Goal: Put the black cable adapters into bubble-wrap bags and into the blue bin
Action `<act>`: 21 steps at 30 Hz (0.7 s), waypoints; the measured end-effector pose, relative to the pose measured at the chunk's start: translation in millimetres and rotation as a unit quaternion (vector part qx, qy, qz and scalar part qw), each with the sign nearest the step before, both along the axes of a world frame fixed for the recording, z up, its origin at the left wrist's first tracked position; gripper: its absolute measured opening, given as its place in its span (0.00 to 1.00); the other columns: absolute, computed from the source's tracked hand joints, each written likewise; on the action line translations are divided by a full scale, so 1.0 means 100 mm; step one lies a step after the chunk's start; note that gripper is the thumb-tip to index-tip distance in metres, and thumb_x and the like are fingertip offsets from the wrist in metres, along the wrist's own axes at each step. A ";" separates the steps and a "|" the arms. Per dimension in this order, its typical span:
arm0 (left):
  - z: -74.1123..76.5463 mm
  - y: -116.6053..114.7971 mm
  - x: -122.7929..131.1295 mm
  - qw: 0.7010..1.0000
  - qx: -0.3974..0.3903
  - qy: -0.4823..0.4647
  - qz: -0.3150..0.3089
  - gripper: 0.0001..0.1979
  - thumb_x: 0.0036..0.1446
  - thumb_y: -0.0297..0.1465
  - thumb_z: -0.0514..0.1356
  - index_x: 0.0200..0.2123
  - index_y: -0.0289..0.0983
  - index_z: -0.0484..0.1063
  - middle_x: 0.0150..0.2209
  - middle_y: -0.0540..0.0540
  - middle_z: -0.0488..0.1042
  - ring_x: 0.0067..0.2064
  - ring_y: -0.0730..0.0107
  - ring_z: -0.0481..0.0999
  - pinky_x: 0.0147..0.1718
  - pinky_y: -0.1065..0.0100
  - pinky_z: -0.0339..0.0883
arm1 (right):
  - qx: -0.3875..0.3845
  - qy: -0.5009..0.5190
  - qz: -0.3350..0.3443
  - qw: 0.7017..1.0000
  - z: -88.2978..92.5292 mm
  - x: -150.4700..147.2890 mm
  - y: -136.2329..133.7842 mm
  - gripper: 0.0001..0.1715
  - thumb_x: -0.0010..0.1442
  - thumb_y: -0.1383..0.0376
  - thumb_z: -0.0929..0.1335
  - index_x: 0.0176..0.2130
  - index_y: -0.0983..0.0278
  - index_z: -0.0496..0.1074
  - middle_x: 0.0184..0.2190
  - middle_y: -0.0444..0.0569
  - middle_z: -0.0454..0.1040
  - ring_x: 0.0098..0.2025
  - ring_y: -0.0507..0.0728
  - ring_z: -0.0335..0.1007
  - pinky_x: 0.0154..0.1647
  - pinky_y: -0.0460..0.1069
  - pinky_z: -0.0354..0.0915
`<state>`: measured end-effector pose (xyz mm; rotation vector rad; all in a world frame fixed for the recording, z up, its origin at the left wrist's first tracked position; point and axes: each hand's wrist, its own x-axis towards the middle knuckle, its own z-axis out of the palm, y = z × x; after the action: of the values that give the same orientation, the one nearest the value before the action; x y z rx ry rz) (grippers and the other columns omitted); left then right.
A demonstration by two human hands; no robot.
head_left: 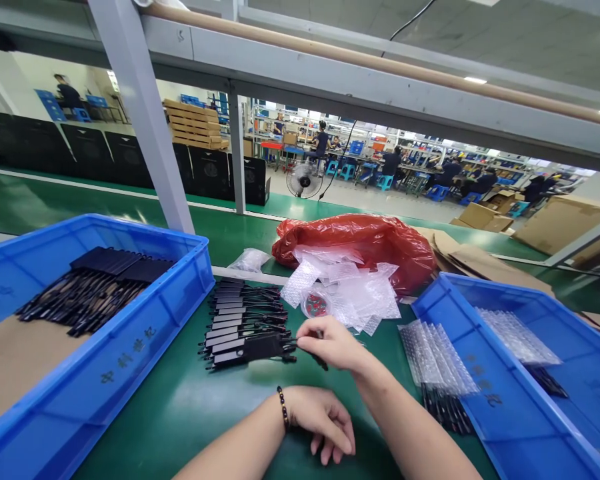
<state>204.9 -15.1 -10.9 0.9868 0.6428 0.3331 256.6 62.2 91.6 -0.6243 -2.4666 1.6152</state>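
Note:
My right hand (330, 343) pinches the end of a flat black part (253, 350), the nearest piece of a stack of black parts (243, 313) on the green table. My left hand (323, 423), a bead bracelet on its wrist, rests on the table just below, fingers curled down and holding nothing I can see. Loose bubble-wrap bags (350, 290) lie just beyond my right hand.
A blue bin (130, 360) at left holds more black parts on cardboard. A blue bin (480, 373) at right holds bubble-wrapped parts, with more stacked against its wall. A red plastic bag (360, 243) lies behind. Other people work at far benches.

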 end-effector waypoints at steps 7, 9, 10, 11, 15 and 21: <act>0.11 0.07 0.01 0.852 0.051 -0.153 0.498 0.20 0.43 0.39 0.63 0.34 0.30 0.67 0.29 0.45 0.69 0.23 0.75 0.70 0.18 0.74 0.63 | -0.137 0.060 -0.134 0.980 -0.21 0.67 0.25 0.17 0.48 0.56 0.67 0.25 0.69 0.65 0.15 0.40 0.55 0.16 0.44 0.45 0.17 0.42 0.43; 0.10 0.11 0.00 0.806 0.065 -0.119 0.575 0.21 0.41 0.37 0.64 0.36 0.30 0.65 0.29 0.46 0.68 0.26 0.74 0.69 0.21 0.73 0.63 | -0.126 0.033 -0.130 0.983 -0.39 0.72 0.24 0.16 0.47 0.57 0.66 0.24 0.69 0.64 0.16 0.41 0.57 0.17 0.45 0.46 0.18 0.42 0.44; 0.09 0.13 0.00 0.796 0.066 -0.093 0.595 0.21 0.41 0.35 0.65 0.37 0.29 0.64 0.28 0.47 0.68 0.25 0.75 0.68 0.21 0.74 0.63 | -0.109 0.018 -0.126 0.986 -0.48 0.73 0.22 0.14 0.48 0.59 0.66 0.24 0.69 0.64 0.17 0.41 0.58 0.18 0.45 0.47 0.19 0.42 0.45; 0.08 0.14 0.00 0.791 0.064 -0.070 0.604 0.21 0.40 0.33 0.64 0.37 0.29 0.64 0.26 0.48 0.67 0.25 0.75 0.67 0.21 0.74 0.62 | -0.090 0.002 -0.121 0.989 -0.55 0.73 0.20 0.13 0.48 0.60 0.65 0.23 0.69 0.63 0.17 0.42 0.58 0.19 0.45 0.48 0.20 0.42 0.46; 0.08 0.17 0.00 0.802 0.077 -0.044 0.591 0.19 0.41 0.31 0.62 0.37 0.30 0.64 0.28 0.48 0.68 0.24 0.78 0.64 0.22 0.75 0.59 | -0.035 -0.057 -0.082 0.994 -0.70 0.73 0.12 0.09 0.50 0.66 0.62 0.22 0.69 0.62 0.17 0.41 0.56 0.21 0.45 0.48 0.22 0.42 0.46; 0.10 0.17 0.02 0.808 0.092 -0.014 0.582 0.20 0.41 0.28 0.60 0.41 0.30 0.63 0.28 0.49 0.67 0.23 0.79 0.63 0.21 0.75 0.58 | 0.019 -0.098 -0.049 0.994 -0.71 0.76 0.11 0.09 0.52 0.67 0.61 0.23 0.69 0.62 0.18 0.40 0.55 0.22 0.46 0.47 0.23 0.42 0.46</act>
<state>206.6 1.9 -1.2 0.6489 1.1633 1.5181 332.3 73.1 21.0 -0.9238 -2.5479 1.5342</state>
